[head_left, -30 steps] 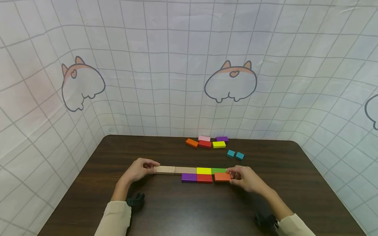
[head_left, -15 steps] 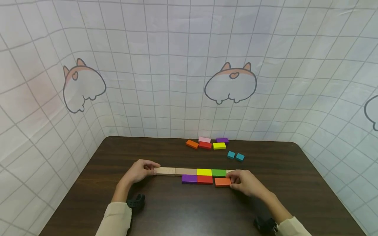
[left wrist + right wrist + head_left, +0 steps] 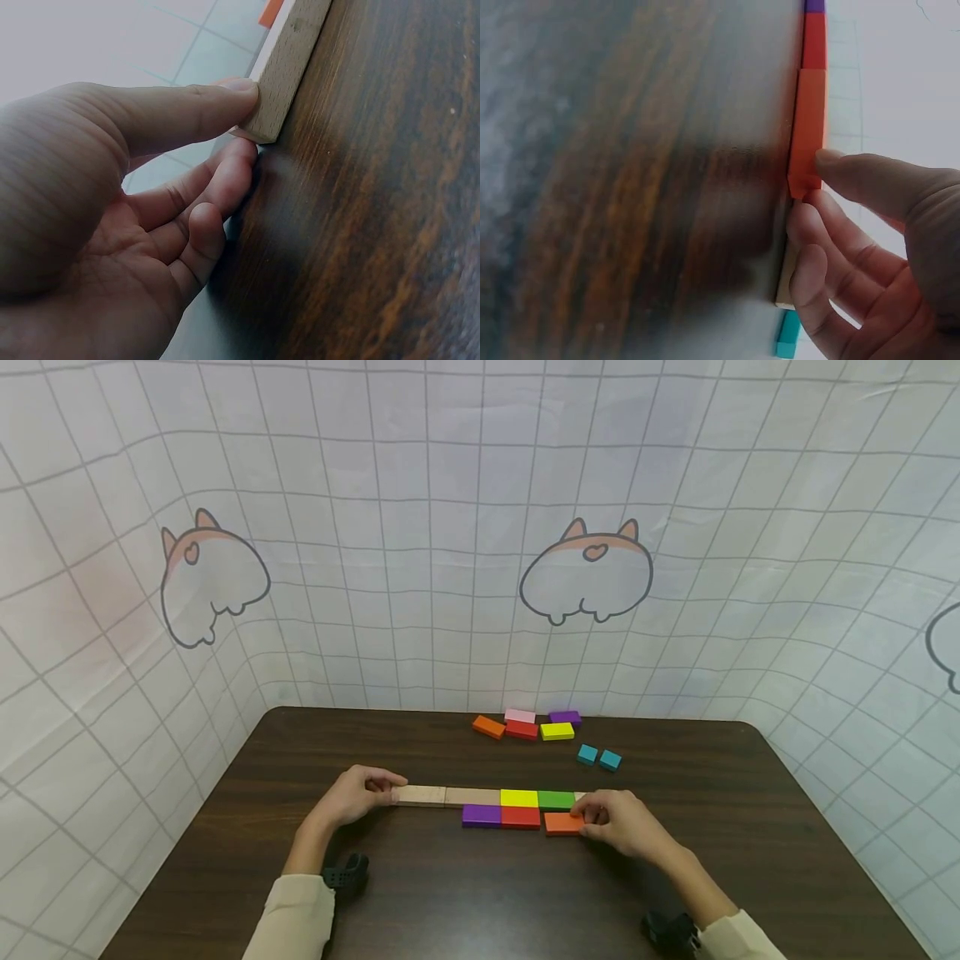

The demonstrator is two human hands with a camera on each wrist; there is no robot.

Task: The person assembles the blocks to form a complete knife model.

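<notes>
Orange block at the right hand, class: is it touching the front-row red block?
Apart: the head view shows a narrow dark gap between the orange block and the front-row red block.

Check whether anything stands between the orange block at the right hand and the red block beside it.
Nothing visible does: the head view shows only a sliver of table between the orange block and red block; the right hand pinches the orange block's other end.
</notes>
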